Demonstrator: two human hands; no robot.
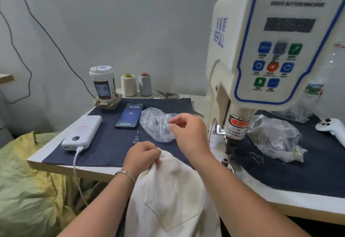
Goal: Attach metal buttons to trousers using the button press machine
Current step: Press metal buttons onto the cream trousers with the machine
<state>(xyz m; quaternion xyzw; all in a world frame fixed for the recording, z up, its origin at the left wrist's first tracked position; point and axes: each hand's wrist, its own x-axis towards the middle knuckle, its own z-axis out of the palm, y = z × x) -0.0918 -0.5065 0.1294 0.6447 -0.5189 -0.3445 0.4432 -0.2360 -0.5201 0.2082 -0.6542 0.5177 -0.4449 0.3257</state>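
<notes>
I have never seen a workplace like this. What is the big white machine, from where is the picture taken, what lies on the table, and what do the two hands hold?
There is one picture, taken by a camera on the person's head, looking down at their own hands.

The big white device is the button press machine; its front panel has coloured keys, and its pressing head points down at the table.

The left hand grips the edge of the white trousers, which hang over the table's front edge. The right hand is raised over a clear plastic bag, with fingertips pinched; whether a button is between them is too small to tell.

Also on the table: a phone, a white power bank with a cable, a paper cup, two thread cones and a second plastic bag.
</notes>
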